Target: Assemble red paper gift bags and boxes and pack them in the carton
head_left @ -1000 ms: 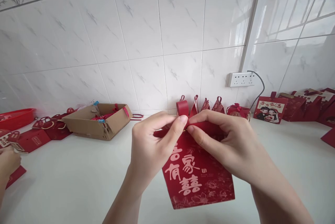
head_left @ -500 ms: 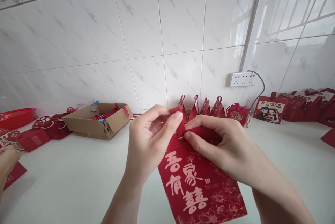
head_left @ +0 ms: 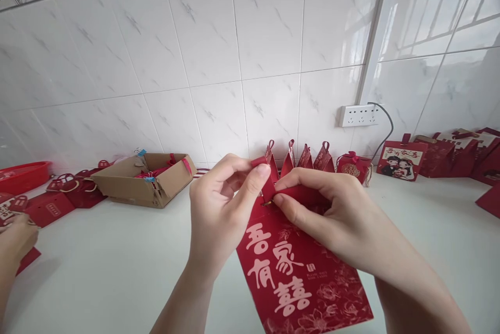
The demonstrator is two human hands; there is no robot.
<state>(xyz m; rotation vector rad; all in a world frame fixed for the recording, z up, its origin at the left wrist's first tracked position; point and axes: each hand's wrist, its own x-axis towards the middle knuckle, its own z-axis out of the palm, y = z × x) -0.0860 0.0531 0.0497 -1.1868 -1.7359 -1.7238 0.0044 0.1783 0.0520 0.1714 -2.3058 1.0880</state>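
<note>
A red printed card box with large pale characters and flower patterns is held up over the white table. A red strap comes up from a slot with a gold-coloured edge near the top of the box. My left hand pinches the upper end of this strap between thumb and fingers. Close beside the slot, my right hand grips the top part of the red box, thumb in front. The fingertips of both hands are nearly touching.
An open cardboard box with red items stands at back left, near a red basin. Another person's hand is at the left edge among red boxes. Several red boxes line the tiled wall, below a power socket.
Both hands keep their grips, with the strap and box almost unmoved. The view has shifted slightly. The other person's hand at the left has moved a little inward.
</note>
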